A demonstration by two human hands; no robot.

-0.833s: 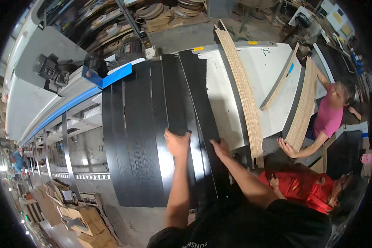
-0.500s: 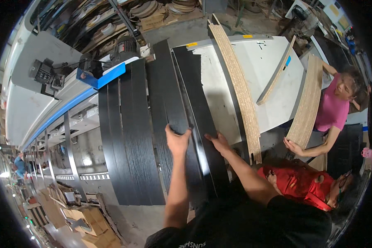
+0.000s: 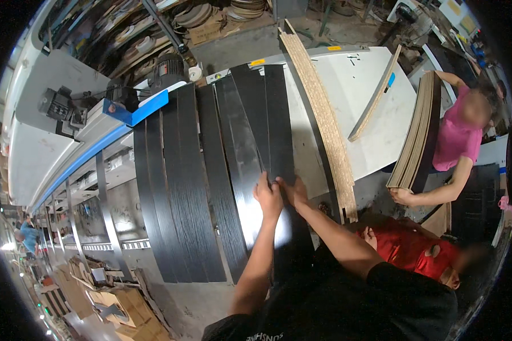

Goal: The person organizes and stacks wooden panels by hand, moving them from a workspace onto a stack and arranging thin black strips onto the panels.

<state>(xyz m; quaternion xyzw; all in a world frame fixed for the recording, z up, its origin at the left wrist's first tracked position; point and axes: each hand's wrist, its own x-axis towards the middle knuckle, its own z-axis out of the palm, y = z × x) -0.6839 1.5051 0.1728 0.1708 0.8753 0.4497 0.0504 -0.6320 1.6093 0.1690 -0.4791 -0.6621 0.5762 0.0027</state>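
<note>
Several long black boards with a wood-grain face lie side by side before me. My left hand is closed at the edge of a black board, where boards overlap. Close beside it, my right hand grips the neighbouring black board by its edge. The two hands nearly touch, and the fingertips under the edges are hidden. Left of my hands, a shiny black board reflects the light. Farther left lie more textured black boards.
A stack of pale-edged strips lies on the white table, with a single strip beyond it. At right, a co-worker in pink holds a bundle of boards. Someone in red is nearer. A machine with motors stands far left.
My left hand has moved right, close to my right hand. The boards under my hands have shifted and now lie closer together. The co-worker in pink has tipped the bundle, showing its layered edges.
</note>
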